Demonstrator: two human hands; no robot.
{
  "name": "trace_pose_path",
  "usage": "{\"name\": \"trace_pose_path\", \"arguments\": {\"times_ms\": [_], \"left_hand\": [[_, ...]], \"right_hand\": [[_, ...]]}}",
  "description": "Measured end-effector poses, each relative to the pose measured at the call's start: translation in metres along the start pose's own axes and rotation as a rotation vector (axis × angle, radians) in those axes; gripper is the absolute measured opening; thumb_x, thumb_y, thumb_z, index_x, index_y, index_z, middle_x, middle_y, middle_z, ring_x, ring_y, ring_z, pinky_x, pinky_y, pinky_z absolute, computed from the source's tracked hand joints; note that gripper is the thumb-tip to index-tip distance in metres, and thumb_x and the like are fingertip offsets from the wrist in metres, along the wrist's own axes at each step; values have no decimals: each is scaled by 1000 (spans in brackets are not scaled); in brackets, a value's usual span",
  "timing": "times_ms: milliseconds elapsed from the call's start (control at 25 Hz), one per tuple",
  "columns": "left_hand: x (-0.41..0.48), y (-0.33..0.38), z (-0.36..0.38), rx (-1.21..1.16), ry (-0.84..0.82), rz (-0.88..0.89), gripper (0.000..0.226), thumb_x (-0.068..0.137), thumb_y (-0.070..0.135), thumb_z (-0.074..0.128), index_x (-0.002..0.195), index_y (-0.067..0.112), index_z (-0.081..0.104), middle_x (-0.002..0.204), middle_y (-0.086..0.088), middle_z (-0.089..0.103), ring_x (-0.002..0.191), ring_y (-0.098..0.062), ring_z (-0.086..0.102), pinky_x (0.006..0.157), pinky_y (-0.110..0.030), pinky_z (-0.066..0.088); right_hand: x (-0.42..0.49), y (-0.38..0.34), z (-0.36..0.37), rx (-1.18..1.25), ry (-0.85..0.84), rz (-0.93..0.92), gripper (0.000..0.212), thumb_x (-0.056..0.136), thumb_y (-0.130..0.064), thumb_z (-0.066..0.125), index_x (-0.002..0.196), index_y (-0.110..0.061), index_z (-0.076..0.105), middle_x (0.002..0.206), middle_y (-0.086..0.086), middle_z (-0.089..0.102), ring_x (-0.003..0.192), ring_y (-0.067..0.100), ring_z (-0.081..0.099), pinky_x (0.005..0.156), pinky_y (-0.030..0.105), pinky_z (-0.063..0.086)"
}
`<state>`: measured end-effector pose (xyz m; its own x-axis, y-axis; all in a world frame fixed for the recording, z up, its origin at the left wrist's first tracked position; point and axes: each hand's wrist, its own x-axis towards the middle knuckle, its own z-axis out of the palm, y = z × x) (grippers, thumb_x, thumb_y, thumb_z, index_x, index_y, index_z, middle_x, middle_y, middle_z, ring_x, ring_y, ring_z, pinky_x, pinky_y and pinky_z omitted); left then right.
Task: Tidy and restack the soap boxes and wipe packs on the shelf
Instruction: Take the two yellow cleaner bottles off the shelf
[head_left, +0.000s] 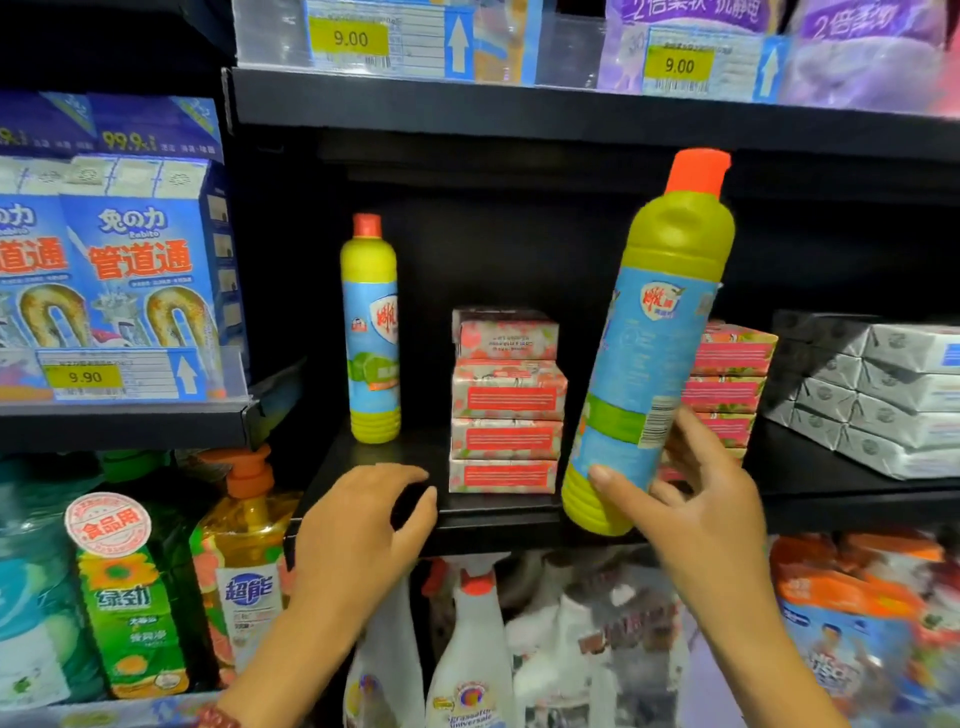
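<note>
Soap box stack (506, 410) sitting mid-shelf, four high, top one sitting off-line. Guessing light, stiff card, sliding easy, so pinching side faces. Wipe packs (883, 395) lying well right of stack, probably squishy. Right hand (701, 499) gripping tilted yellow bottle (649, 353) low down, just right of stack. Left hand (363, 514) hovering left of stack, fingers loosely curled, holding nothing.

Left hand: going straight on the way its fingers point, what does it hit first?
Likely the lowest box in the left stack of pink floral soap boxes; the left hand points right and inward across the black shelf board. Depth is unclear.
</note>
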<state>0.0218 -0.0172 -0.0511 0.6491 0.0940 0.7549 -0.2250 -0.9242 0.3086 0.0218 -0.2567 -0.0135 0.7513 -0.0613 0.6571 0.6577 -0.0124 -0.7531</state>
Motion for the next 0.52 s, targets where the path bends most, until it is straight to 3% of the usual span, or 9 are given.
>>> {"name": "trace_pose_path", "arguments": {"times_ms": [120, 240, 320, 520], "left_hand": [[2, 2, 0, 113, -50, 39, 29, 79, 39, 52, 88, 24, 74, 88, 9, 72, 84, -14, 68, 57, -25, 48], [3, 3, -2, 149, -72, 45, 30, 80, 40, 48, 85, 25, 74, 86, 12, 71, 83, -12, 67, 54, -23, 46], [3, 4, -2, 165, -75, 63, 31, 81, 40, 47, 84, 25, 73, 84, 12, 71, 80, -12, 67, 53, -22, 44], [4, 5, -1, 195, -53, 101, 40, 82, 43, 37, 79, 25, 73, 79, 12, 70, 74, -10, 67, 49, -19, 44]], "right_hand": [[19, 12, -8, -112, 31, -35, 62, 70, -6, 78, 126, -21, 53, 106, -20, 65, 97, -3, 62, 74, 8, 49], [28, 24, -6, -231, 55, -44, 65, 69, -7, 79, 119, -35, 49, 106, -29, 59, 97, -7, 60, 75, 7, 47], [30, 32, -3, -309, 58, -44, 66, 70, -12, 80, 118, -40, 46, 109, -27, 57, 99, -1, 60, 80, 15, 49], [33, 45, 6, -370, 95, -4, 64, 71, -20, 79, 125, -26, 43, 112, -14, 57, 99, 5, 60, 84, 32, 54]]}}
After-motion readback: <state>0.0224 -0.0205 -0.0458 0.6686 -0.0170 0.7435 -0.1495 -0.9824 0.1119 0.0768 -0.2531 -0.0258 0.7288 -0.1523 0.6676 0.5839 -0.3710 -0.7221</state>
